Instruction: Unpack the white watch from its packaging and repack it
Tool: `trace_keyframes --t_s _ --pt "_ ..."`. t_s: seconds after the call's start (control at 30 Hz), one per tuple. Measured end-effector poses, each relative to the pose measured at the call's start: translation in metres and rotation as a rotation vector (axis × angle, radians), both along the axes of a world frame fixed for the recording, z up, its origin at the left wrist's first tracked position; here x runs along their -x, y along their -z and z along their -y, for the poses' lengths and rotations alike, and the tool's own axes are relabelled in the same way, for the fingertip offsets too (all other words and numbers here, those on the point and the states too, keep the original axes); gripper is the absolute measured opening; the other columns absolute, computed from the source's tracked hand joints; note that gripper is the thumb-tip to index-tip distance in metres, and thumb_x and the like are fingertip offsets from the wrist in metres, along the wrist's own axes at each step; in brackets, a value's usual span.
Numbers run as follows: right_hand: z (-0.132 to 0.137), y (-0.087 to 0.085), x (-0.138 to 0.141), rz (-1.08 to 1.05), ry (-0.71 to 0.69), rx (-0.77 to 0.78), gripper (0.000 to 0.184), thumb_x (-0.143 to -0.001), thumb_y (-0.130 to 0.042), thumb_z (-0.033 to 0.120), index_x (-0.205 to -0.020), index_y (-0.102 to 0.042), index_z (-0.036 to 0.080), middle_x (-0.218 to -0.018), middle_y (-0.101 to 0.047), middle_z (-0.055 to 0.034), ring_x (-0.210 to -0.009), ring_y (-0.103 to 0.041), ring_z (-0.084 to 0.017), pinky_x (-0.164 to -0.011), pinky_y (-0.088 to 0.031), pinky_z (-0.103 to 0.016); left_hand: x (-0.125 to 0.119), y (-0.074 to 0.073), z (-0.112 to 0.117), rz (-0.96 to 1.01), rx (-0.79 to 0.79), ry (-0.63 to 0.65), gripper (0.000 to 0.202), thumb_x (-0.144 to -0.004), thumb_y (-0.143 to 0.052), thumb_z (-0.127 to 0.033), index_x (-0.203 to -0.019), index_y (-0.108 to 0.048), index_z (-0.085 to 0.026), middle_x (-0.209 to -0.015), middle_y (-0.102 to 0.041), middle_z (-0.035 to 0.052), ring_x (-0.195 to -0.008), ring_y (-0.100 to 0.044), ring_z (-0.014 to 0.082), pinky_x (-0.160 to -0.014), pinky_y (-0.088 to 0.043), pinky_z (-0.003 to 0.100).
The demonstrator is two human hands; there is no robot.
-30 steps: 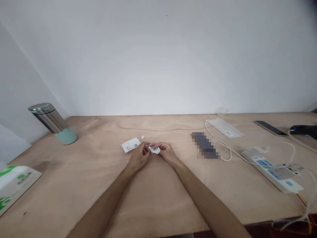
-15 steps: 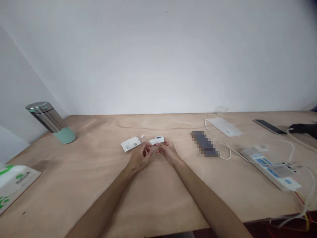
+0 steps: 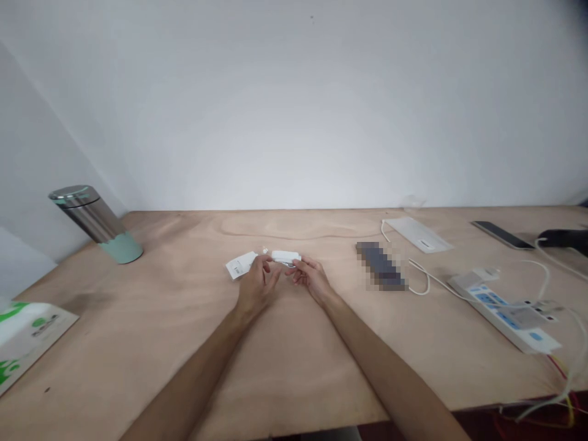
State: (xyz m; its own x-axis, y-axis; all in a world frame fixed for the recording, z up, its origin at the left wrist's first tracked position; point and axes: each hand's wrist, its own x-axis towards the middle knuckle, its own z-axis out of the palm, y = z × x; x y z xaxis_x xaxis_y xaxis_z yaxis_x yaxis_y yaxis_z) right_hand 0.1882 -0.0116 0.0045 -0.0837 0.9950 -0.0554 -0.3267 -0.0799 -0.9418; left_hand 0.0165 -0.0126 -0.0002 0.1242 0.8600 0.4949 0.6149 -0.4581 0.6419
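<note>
Far L: soft plastic tissue pack (image 3: 39,327), white w/ green print. Then steel bottle (image 3: 98,223), brushed cylinder, mint base. Flat white paper card (image 3: 241,266) on grainy wood table (image 3: 138,343), partly behind L hand (image 3: 255,283): fingers half-curled, can't tell if tips touch the case. White case (image 3: 285,256), smooth, oblong, shiny strip on near edge, sits btwn the hands; R hand (image 3: 311,277) pinches its R end. Further R: dark rect. phone (image 3: 380,266), pixelated; clear flat bag (image 3: 418,234); boxy plastic power strip (image 3: 505,315). Vs 0.5 s ago: case rolled, shiny part was on top, now low on near side.
</note>
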Motion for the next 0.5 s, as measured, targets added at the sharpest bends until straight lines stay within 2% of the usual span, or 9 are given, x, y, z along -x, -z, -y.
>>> trace_keyframes --t_s 0.13,0.2,0.33,0.43,0.5 --pt "-0.0009 0.0023 0.0003 0.035 -0.007 0.007 0.036 -0.065 -0.073 0.043 -0.086 -0.067 0.015 -0.067 -0.070 -0.0051 -0.044 -0.052 -0.009 -0.044 -0.040 -0.021 0.0007 -0.0027 -0.0001 -0.028 -0.169 -0.041 0.019 -0.087 -0.052 -0.037 -0.093 -0.054 -0.020 -0.073 -0.048 -0.0022 -0.064 -0.049 0.0112 -0.058 -0.040 0.022" --pt "-0.0016 0.0045 -0.0004 0.045 -0.025 -0.001 0.034 -0.067 -0.072 0.042 -0.086 -0.067 0.014 -0.068 -0.070 -0.0050 -0.044 -0.052 -0.009 -0.044 -0.039 -0.020 0.0004 -0.0052 0.0015 -0.043 -0.217 -0.056 0.018 -0.086 -0.055 -0.036 -0.093 -0.054 -0.019 -0.080 -0.051 -0.0001 -0.068 -0.051 0.0118 -0.058 -0.041 0.022" --pt "-0.0029 0.0081 -0.0029 0.046 -0.087 -0.039 0.032 -0.070 -0.068 0.039 -0.091 -0.067 0.015 -0.071 -0.071 -0.0045 -0.045 -0.052 -0.008 -0.046 -0.041 -0.020 0.0009 -0.0074 0.0031 -0.084 -0.167 -0.002 0.028 -0.083 -0.059 -0.031 -0.109 -0.053 -0.022 -0.108 -0.053 0.0043 -0.073 -0.055 0.0113 -0.058 -0.045 0.022" --pt "-0.0032 0.0083 -0.0043 0.063 -0.115 -0.049 0.032 -0.070 -0.067 0.036 -0.095 -0.067 0.015 -0.071 -0.070 -0.0035 -0.044 -0.051 -0.008 -0.044 -0.040 -0.020 0.0033 -0.0054 0.0000 -0.089 -0.112 0.030 0.035 -0.084 -0.057 -0.027 -0.118 -0.051 -0.024 -0.104 -0.053 0.0028 -0.067 -0.053 0.0099 -0.061 -0.047 0.023" --pt "-0.0031 0.0075 -0.0044 0.090 -0.128 -0.051 0.034 -0.070 -0.066 0.035 -0.097 -0.066 0.015 -0.070 -0.069 -0.0033 -0.044 -0.051 -0.008 -0.042 -0.040 -0.020 0.0049 -0.0040 -0.0026 -0.096 -0.103 0.030 0.034 -0.083 -0.057 -0.025 -0.117 -0.052 -0.024 -0.097 -0.053 0.0017 -0.065 -0.052 0.0099 -0.062 -0.047 0.024"
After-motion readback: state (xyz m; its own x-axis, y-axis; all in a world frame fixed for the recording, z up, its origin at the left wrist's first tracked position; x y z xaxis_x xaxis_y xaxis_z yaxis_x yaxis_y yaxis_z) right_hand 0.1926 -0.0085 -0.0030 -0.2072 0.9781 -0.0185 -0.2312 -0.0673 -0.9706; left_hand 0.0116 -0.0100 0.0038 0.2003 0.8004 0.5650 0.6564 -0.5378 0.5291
